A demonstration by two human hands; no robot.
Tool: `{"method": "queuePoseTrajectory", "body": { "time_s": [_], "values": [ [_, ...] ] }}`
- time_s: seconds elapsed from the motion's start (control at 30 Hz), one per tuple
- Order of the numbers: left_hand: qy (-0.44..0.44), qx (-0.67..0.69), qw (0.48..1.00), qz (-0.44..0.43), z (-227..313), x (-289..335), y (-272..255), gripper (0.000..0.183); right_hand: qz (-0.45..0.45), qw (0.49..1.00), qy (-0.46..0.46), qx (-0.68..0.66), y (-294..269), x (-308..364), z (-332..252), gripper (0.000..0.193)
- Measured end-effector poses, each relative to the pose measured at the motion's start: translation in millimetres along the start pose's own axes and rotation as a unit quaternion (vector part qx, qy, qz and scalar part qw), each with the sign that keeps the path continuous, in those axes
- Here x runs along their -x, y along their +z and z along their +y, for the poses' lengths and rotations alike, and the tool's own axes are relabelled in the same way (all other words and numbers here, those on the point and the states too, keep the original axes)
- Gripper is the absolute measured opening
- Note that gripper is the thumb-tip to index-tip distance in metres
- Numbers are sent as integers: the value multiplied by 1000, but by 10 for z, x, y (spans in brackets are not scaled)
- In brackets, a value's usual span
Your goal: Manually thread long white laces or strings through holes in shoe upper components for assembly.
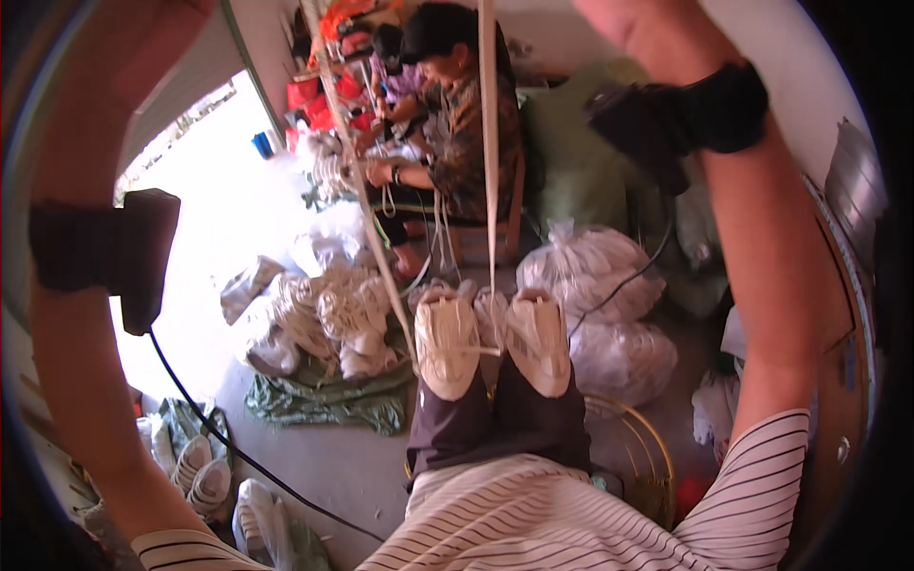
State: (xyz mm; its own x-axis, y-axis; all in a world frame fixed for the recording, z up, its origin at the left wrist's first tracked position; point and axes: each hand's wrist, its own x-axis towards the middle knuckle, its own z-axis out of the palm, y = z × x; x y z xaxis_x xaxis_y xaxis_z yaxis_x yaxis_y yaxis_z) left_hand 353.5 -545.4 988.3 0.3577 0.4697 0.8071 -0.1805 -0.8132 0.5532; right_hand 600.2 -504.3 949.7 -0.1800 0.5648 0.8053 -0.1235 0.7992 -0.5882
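Two cream sneakers (447,344) rest side by side on my lap, on dark trousers. A flat pale shoelace (488,143) crosses the left sneaker, and its two long, taut ends run up past the top edge. Both my arms are raised wide apart. My left hand (157,29) is blurred at the upper left, and my right hand (633,27) is cut off at the top edge. The fingers of both are out of the picture, so their grip on the lace ends is hidden.
A person (466,143) sits ahead handling shoes, another behind. Pale shoes are heaped on a green sheet (324,404) at left. Filled clear bags (595,271) stand at right. Bagged shoes (252,523) lie lower left. Black cables (248,457) trail from devices strapped to my forearms.
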Motion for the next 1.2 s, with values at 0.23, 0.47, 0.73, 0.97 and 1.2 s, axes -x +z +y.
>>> {"method": "queuePoseTrajectory", "body": {
  "time_s": [0.23, 0.47, 0.73, 0.97, 1.2],
  "values": [
    [-82, -31, 994, -70, 762, -354, 101, 34, 19, 997, 29, -65, 365, -174, -661, 23],
    [-61, -79, 995, -2, 1005, -478, 69, 32, 18, 999, -26, -43, 379, -124, -1036, 24],
    [22, -12, 999, 24, 1459, -498, 646, 9, 41, 990, -112, -70, 313, -61, -1349, 25],
    [2, -56, 998, 10, 1354, -413, 635, 8, 40, 992, -69, -96, 96, 64, -1388, 25],
    [52, -642, 764, -39, 1074, 255, -1074, 35, 154, 977, -137, 54, -729, 697, -711, 19]
  ]
}}
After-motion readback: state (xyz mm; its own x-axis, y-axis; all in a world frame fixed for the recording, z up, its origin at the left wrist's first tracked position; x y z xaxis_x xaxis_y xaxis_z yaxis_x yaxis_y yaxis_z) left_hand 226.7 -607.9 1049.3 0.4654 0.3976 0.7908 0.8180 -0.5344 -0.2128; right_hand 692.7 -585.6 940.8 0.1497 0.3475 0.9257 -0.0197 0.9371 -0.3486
